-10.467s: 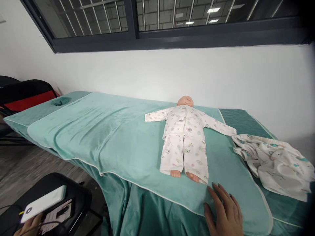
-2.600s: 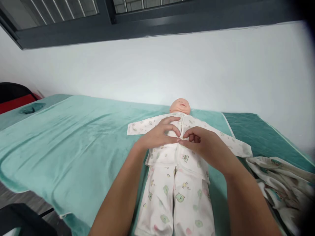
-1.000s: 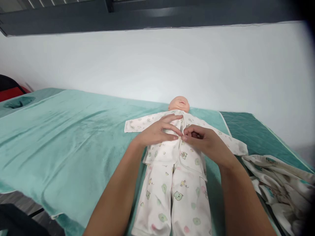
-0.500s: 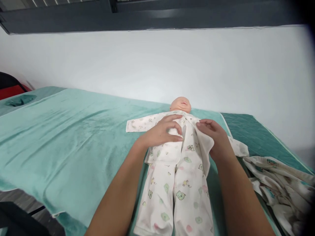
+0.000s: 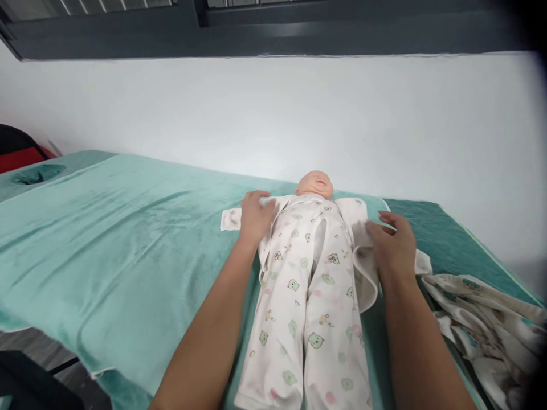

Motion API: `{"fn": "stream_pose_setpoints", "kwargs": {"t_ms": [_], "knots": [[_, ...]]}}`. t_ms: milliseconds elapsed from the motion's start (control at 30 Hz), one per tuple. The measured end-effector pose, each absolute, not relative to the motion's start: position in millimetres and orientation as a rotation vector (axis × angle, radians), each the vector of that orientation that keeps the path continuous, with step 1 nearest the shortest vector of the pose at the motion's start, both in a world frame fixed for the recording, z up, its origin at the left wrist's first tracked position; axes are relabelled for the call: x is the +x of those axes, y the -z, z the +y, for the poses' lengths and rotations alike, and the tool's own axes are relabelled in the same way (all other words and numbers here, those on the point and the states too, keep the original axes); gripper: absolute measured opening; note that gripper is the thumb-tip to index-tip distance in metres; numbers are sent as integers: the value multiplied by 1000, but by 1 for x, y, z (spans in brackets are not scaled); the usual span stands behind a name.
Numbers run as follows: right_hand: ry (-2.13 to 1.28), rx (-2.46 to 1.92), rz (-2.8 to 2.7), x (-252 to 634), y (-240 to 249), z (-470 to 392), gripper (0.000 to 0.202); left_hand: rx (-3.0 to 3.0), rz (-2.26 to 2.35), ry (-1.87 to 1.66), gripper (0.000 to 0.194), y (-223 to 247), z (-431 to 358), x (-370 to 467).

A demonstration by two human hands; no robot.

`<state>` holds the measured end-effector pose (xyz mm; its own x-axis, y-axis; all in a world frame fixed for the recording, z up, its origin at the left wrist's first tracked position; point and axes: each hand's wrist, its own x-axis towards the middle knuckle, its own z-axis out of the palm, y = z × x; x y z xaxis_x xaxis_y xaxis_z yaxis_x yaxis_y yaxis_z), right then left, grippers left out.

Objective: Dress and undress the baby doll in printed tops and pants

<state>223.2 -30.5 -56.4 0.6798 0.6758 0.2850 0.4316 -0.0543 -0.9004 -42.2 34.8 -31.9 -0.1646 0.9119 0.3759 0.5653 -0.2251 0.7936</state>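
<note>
A baby doll (image 5: pixel 315 184) lies on its back, head toward the wall. It wears a white printed baby shirt (image 5: pixel 354 213), its front spread apart, over matching printed pants (image 5: pixel 294 319) pulled high up the body. A dark slit shows in the pants' middle. My left hand (image 5: pixel 257 217) rests over the shirt's left sleeve and side, fingers loosely apart and slightly blurred. My right hand (image 5: pixel 392 242) is beside the folded-back right front panel, its thumb at the cloth and its fingers apart. Part of the right sleeve is hidden behind that hand.
A light green sheet (image 5: pixel 128 245) covers the bed, with a darker green quilted pad (image 5: pixel 431 228) at right. A crumpled printed cloth (image 5: pixel 487 324) lies at the right edge. Behind are a white wall (image 5: pixel 265 114) and a dark window frame (image 5: pixel 273 42).
My hands have moved apart, left hand to the left and right hand to the right. The shirt's two front panels have opened outward, uncovering the upper pants.
</note>
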Motion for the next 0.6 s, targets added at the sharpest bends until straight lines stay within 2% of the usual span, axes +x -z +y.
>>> {"fn": "stream_pose_setpoints", "kwargs": {"t_ms": [133, 300, 500, 600], "knots": [[-66, -1713, -1337, 220, 65, -25, 42, 2174, 1742, -1039, 24, 33, 29, -37], [95, -1834, -1545, 206, 68, -23, 40, 2264, 1908, -852, 29, 39, 35, -42], [254, -1991, -1705, 229, 62, -23, 48, 2218, 2053, -905, 34, 43, 44, -49], [123, -2125, -1532, 256, 65, -24, 46, 2123, 2146, -956, 35, 43, 48, -57]]}}
